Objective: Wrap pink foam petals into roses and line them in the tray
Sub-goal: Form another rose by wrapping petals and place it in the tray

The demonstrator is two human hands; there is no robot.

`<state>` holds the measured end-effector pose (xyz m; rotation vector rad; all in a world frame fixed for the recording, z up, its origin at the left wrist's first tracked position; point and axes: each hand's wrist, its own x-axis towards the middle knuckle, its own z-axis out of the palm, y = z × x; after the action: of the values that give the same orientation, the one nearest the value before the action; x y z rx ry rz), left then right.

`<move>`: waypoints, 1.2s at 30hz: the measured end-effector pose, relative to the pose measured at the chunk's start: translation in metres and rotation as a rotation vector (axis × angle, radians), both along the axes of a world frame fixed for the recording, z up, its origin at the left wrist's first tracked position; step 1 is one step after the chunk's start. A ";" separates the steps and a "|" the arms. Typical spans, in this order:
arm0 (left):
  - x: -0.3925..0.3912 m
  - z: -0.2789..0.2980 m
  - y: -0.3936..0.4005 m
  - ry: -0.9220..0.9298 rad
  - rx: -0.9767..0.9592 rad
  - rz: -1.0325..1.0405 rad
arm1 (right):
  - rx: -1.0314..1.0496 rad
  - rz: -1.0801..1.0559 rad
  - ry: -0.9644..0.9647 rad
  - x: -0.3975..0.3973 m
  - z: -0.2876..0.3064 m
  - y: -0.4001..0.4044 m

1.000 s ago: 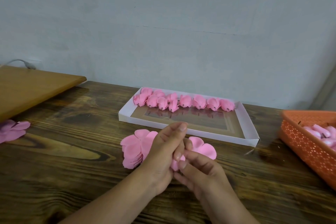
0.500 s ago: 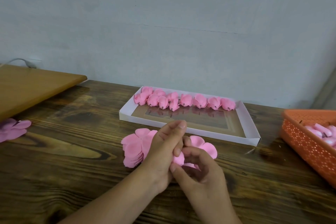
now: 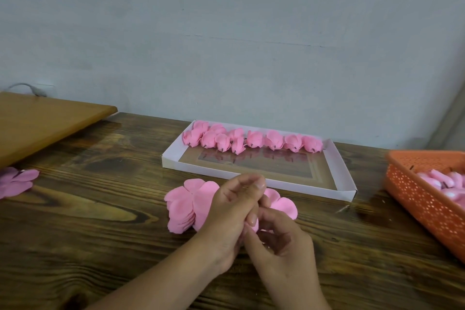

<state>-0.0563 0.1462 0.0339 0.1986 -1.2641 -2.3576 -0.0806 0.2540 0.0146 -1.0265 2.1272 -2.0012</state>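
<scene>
My left hand (image 3: pixel 230 211) and my right hand (image 3: pixel 279 239) meet over the table in front of the tray, fingers curled round a small pink foam rose (image 3: pixel 254 226) that is mostly hidden between them. A stack of flat pink petals (image 3: pixel 186 206) lies just left of my hands. One flat petal piece (image 3: pixel 283 202) lies behind my right hand. The white tray (image 3: pixel 344 178) holds a row of several finished pink roses (image 3: pixel 254 139) along its far edge.
An orange perforated basket (image 3: pixel 422 199) with pink pieces stands at the right edge. A brown wooden board (image 3: pixel 42 121) lies raised at the far left, with paler pink petals (image 3: pixel 15 182) below it. A grey wall stands behind the dark wooden table (image 3: pixel 88 234).
My right hand's fingers have shifted around the rose, curling lower beneath my left fingers. My left hand stays nearly in place. Tray and petal stack are unchanged.
</scene>
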 end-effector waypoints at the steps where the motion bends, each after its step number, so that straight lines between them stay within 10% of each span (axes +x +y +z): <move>1: 0.000 0.000 0.000 0.000 0.006 0.017 | 0.017 -0.076 0.107 0.001 -0.003 -0.002; 4: -0.001 0.001 -0.001 0.002 0.018 0.035 | 0.033 -0.165 0.274 0.001 -0.007 -0.004; 12: 0.002 0.001 -0.009 0.054 0.037 -0.039 | -0.026 0.283 -0.307 -0.004 0.015 0.003; 21: 0.000 0.002 -0.004 0.007 0.085 0.007 | 0.050 -0.239 0.538 -0.003 -0.006 -0.004; 29: 0.002 0.001 -0.008 -0.010 0.047 -0.060 | -0.025 0.254 -0.243 -0.001 0.011 0.000; 36: -0.001 -0.002 -0.005 -0.018 0.033 0.005 | 0.096 -0.102 0.277 0.000 -0.006 0.000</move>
<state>-0.0570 0.1412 0.0317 0.2340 -1.2324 -2.3790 -0.0803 0.2538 0.0088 -1.2691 2.4316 -1.8707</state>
